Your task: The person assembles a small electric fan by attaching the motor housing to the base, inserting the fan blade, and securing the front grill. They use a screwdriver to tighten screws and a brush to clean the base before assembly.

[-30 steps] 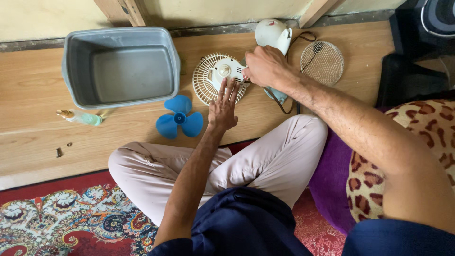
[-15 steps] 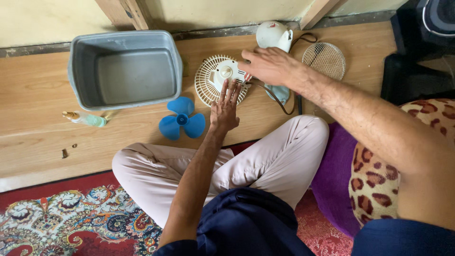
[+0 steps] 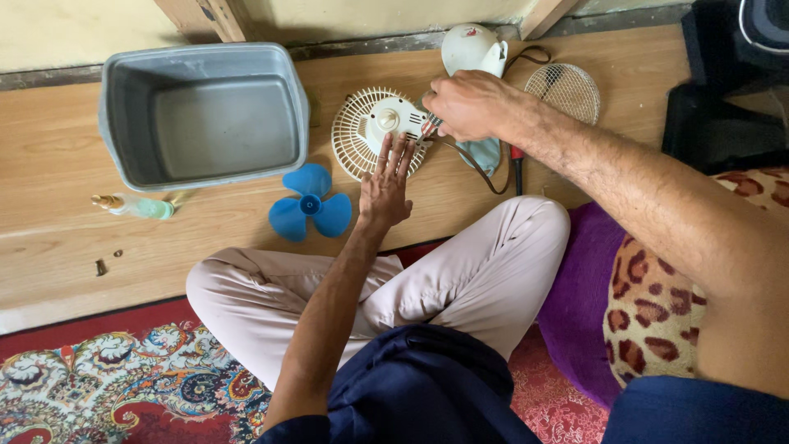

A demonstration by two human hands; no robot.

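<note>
The person sits cross-legged at the edge of a patterned red rug (image 3: 123, 386), bent over a small cream fan motor housing (image 3: 394, 119) that lies on its round rear grille (image 3: 349, 136) on the wooden floor (image 3: 66, 205). The left hand (image 3: 385, 187) lies flat, fingers spread, its fingertips pressing on the grille's near edge just below the motor. The right hand (image 3: 464, 103) is closed around a small tool, too hidden to name, its tip at the motor's right side. A blue three-blade fan propeller (image 3: 311, 205) lies just left of the left hand. Beyond it sits a grey plastic tub (image 3: 115, 123), a small bottle (image 3: 136, 205) by its near corner. The fan's front wire grille (image 3: 567, 90) lies behind the right forearm
</note>
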